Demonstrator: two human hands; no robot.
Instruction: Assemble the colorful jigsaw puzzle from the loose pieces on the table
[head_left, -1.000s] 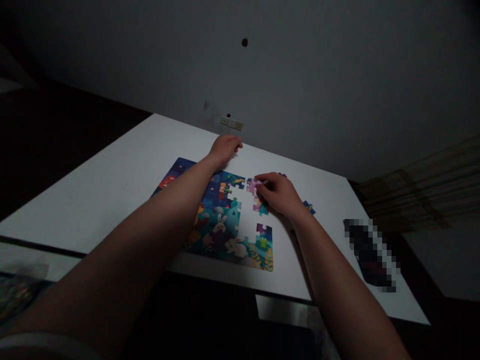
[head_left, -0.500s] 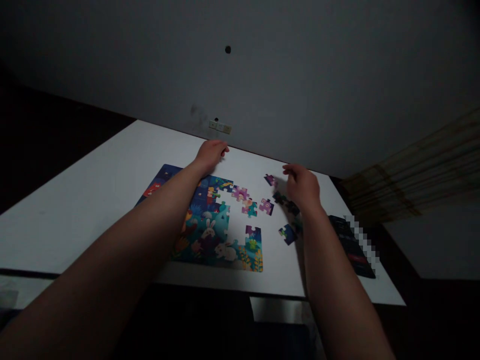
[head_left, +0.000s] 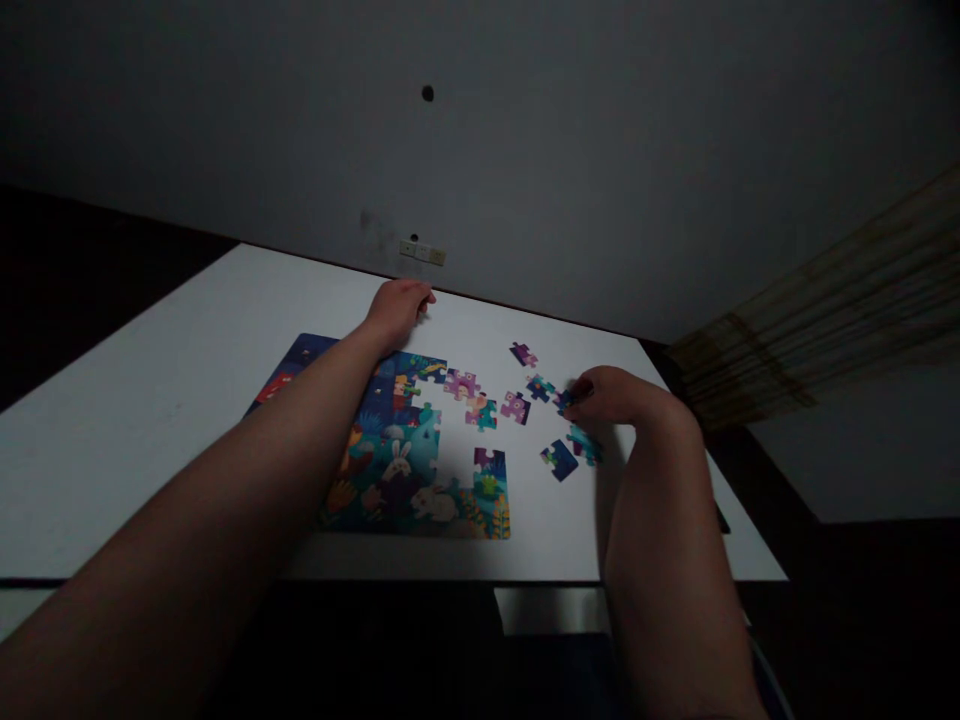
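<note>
A partly assembled puzzle with rabbits and plants lies on the white table, its left part hidden under my left forearm. Beyond its upper edge my left hand rests with fingers curled; whether it holds anything does not show. My right hand pinches a dark blue puzzle piece among the loose pieces. Around it lie a purple piece, a teal piece, a pink piece, a blue piece and a teal-green one.
The white table meets a grey wall with a socket strip. A dark object's corner shows behind my right forearm. A striped curtain hangs at the right.
My right hand has come down toward the loose pieces, onto the dark blue one, and uncovered pieces near it. The view has shifted slightly; my left hand stays beyond the puzzle.
</note>
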